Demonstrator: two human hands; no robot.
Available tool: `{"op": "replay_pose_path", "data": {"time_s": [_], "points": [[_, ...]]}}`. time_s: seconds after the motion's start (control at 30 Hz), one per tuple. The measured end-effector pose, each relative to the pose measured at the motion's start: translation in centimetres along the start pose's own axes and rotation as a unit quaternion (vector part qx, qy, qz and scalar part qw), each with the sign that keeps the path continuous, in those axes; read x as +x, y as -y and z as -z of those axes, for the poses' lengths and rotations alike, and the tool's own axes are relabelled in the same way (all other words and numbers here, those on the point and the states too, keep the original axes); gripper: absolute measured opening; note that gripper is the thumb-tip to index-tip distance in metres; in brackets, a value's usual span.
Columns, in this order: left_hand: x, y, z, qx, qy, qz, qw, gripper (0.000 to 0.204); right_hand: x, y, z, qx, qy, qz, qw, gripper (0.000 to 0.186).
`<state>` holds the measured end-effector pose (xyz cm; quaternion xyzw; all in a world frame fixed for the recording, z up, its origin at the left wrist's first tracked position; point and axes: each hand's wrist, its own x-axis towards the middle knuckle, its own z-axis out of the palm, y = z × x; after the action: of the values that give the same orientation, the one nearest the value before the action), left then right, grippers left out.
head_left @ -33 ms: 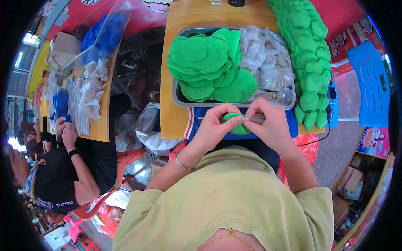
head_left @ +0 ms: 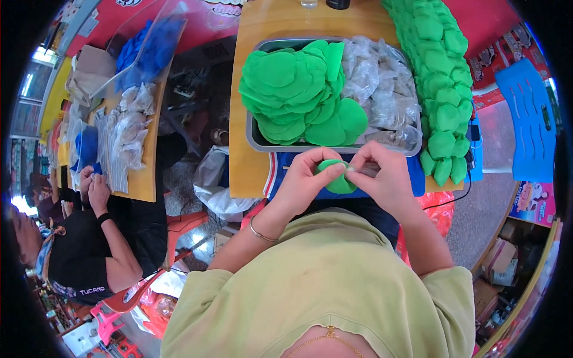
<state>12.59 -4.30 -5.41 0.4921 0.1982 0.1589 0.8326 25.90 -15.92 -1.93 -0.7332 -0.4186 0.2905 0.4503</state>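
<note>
My left hand is closed, thumb and fingers pinching a bent green fabric disc in front of the tray. Right beside it, my right hand pinches at the disc's edge. Its fingers also close on a small clear plastic piece, mostly hidden in the grip. Just beyond both hands stands a grey tray. A thick heap of green fabric discs fills its left part. Crumpled clear plastic packets lie in its right part.
A long stack of puffy green petal-like pieces runs along the table's right side. To the left, a co-worker handles blue pieces at another wooden table. A blue slotted plastic seat stands at right.
The green disc has turned slightly between my fingers and looks more folded. Both hands stay almost in the same place.
</note>
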Motion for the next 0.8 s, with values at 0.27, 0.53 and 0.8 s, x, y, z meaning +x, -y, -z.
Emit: {"op": "replay_pose_path", "data": {"time_s": [0.27,0.53,0.8], "points": [[0.0,0.1,-0.2,-0.074,-0.008,0.023,0.997,0.014,0.0,1.0,0.7,-0.084,0.084,0.109,0.987,0.016],[-0.3,-1.1,0.1,0.069,0.039,0.021,0.997,0.040,0.0,0.8,1.1,-0.057,0.103,0.066,0.991,0.030],[-0.2,-1.1,1.0,-0.018,0.066,0.087,0.994,0.037,0.1,-0.1,2.8,-0.005,0.193,0.005,0.981,0.038]]}}
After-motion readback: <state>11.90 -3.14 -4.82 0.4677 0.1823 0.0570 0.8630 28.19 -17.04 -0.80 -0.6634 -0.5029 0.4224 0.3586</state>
